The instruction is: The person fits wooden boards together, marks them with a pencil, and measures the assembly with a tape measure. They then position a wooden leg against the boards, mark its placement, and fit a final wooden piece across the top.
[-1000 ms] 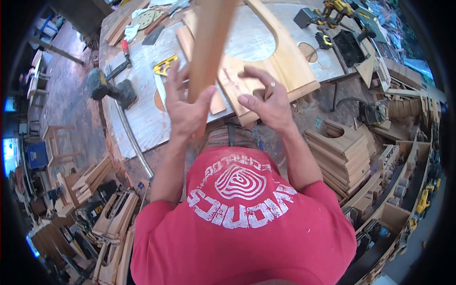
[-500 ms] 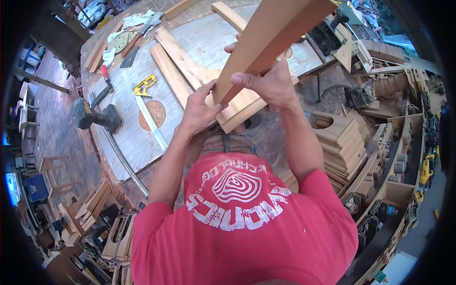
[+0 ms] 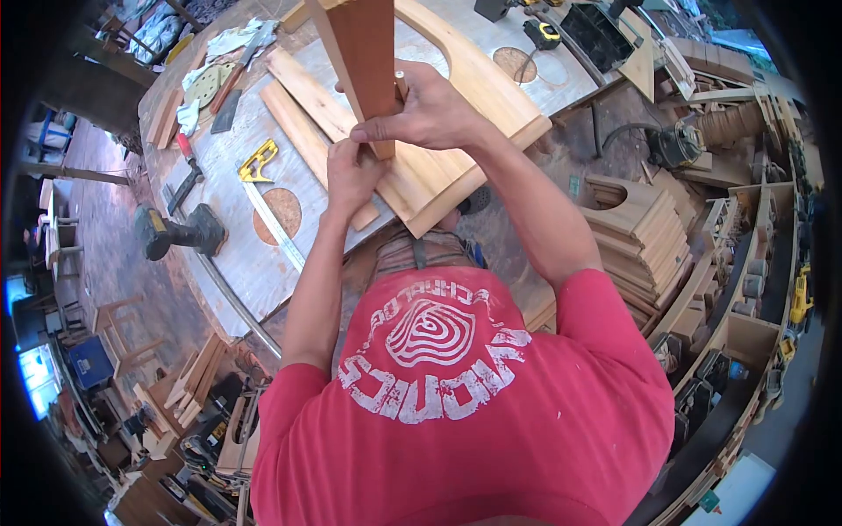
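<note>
A long reddish-brown wooden board (image 3: 370, 57) stands raised in front of me, its top running out of view. My right hand (image 3: 434, 110) is closed around its right side, thumb across the face. A small pale peg (image 3: 401, 85) shows beside that hand's fingers. Lower down, my left hand (image 3: 353, 180) grips the board's bottom end, and part of its fingers is hidden. Beneath both hands lies a pale wooden frame (image 3: 495, 114) with a curved inner edge. Two loose wooden strips (image 3: 289, 131) lie at its left.
On the worktable (image 3: 237, 298) are a cordless drill (image 3: 180, 230), a yellow-handled square (image 3: 259, 162), a red-handled tool (image 3: 186, 162) and a tape measure (image 3: 541, 35). Stacked wooden pieces (image 3: 636, 237) stand at right, near a power tool (image 3: 675, 145). A metal pipe (image 3: 237, 302) runs along the table's left edge.
The board has swung from leaning right to nearly upright and shifted left. Both hands moved left with it, still gripping, and more of the frame underneath now shows.
</note>
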`<state>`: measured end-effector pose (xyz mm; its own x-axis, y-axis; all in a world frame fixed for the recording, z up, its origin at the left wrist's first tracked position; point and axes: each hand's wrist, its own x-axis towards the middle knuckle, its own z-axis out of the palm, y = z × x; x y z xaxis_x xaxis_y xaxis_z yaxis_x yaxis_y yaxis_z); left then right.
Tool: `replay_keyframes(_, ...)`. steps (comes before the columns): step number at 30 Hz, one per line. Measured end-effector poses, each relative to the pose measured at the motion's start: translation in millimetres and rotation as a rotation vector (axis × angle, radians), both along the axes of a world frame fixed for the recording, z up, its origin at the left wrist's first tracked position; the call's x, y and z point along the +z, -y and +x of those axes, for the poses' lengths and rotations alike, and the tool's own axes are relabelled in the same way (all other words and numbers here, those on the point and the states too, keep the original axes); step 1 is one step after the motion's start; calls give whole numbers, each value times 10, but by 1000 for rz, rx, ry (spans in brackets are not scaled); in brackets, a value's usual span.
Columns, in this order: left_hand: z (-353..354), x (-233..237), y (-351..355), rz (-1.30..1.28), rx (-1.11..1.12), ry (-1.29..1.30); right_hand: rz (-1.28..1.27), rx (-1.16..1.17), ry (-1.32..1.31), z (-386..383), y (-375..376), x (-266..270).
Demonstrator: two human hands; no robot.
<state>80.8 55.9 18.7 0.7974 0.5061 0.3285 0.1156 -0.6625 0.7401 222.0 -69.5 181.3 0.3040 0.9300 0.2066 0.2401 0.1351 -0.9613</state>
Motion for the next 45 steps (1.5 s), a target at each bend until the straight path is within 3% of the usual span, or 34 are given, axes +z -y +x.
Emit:
replay_keyframes(10, 8, -55, 149, -21, 117, -114, 117, 121, -87, 281, -120, -79)
replay_keyframes(11, 4, -78, 163, -37, 132, -129, 92, 121, 8, 345, -142, -105)
replay_keyframes(14, 84, 258, 318, -278, 173, -256, 124, 197, 116, 502, -149, -41)
replay_keyframes(15, 59, 275, 365, -233, 167, -148, 102, 194, 162, 519, -171, -13)
replay_keyframes(26, 123, 248, 460, -242, 326, -388, 94, 371, 239, 765, -350, -154)
replay_keyframes(35, 79, 49, 399, -213, 288, -242, 27, 287, 325, 799, -259, -15)
replay_keyframes(37, 50, 0, 352, -124, 272, -229, 1, 258, 339, 739, -241, 33)
replay_keyframes(38, 43, -22, 336, -78, 270, -225, 150, 231, 352, 744, -330, -142)
replay_keyframes(41, 77, -100, 362, 46, 313, -235, 33, 223, 376, 728, -285, -25)
replay_keyframes(42, 59, -100, 377, 51, 308, -247, 149, 206, 379, 688, -309, -50)
replay_keyframes(45, 80, -82, 342, 59, 264, -251, -125, 220, 263, 669, -173, 39)
